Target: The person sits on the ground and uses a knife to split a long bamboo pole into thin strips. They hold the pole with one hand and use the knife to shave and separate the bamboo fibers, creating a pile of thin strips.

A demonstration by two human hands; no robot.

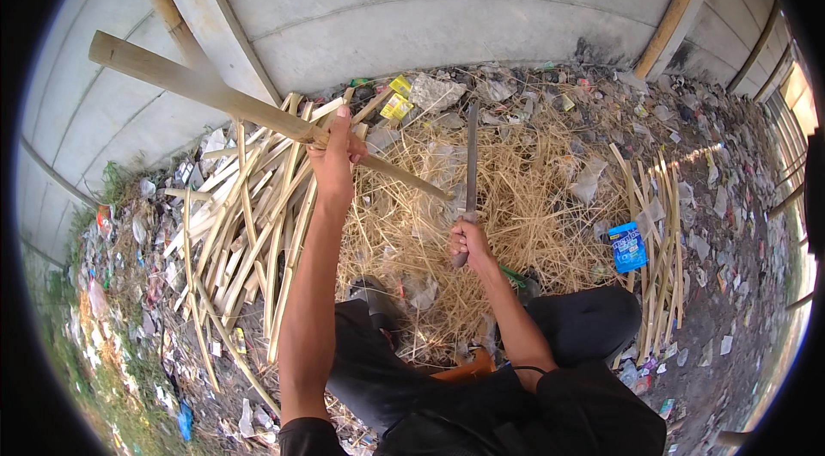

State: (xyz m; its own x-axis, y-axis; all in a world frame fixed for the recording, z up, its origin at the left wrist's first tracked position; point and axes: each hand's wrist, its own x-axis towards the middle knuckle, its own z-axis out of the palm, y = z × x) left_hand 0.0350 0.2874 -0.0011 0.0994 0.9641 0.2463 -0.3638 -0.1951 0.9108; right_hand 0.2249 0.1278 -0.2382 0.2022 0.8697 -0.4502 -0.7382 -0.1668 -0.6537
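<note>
My left hand is closed round a long bamboo strip, which slants from the upper left down toward the middle. The strip's near end hangs over a bed of straw-like shavings, close to the blade. In my right hand is the handle of a machete, its long dark blade pointing away from me, roughly upright in the picture. Blade and strip end lie side by side; whether they touch I cannot tell. Left of the shavings lies a heap of split bamboo strips.
A thinner bundle of bamboo strips lies on the right, beside a blue packet. Beyond the shavings stands a grey concrete wall with bamboo poles. Litter covers the ground, with yellow wrappers and a stone near the wall.
</note>
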